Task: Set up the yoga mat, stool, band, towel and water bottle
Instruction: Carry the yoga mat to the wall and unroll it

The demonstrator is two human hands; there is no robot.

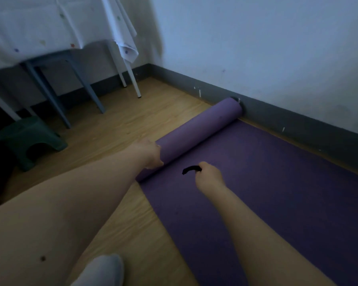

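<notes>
A purple yoga mat (267, 182) lies partly unrolled on the wooden floor along the right wall. Its rolled part (201, 129) reaches from my left hand to the skirting board. My left hand (151, 154) rests against the near end of the roll; its fingers are hidden behind the hand. My right hand (209, 176) hovers over the flat part of the mat and grips a short black strap (189, 169), which sticks out to the left. A dark green stool (29, 139) stands on the floor at the left.
A table with a white dotted cloth (50, 27) and white legs (132, 79) stands at the back left, with a blue-grey stool (56, 83) under it. A grey skirting board (298, 120) runs along the wall. My socked foot (103, 271) is at the bottom.
</notes>
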